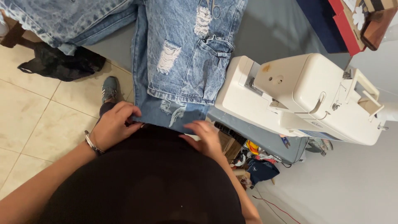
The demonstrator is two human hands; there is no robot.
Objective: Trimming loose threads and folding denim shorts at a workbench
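Observation:
A pair of ripped, faded blue jeans (182, 62) lies across a grey table (269, 29), one leg hanging toward me over the table's edge. My left hand (114, 124) pinches the bottom hem of that leg at its left corner. My right hand (205, 135) presses on the hem's right side, fingers spread along the cloth. A bracelet sits on my left wrist. Silver scissors (213, 7) rest on the denim at the top.
A white sewing machine (302, 97) stands on the table right of the jeans. A black bag (58, 62) lies on the beige tiled floor at left. Cluttered fabric scraps and a box (253, 161) sit under the table. My shoe (110, 89) shows below.

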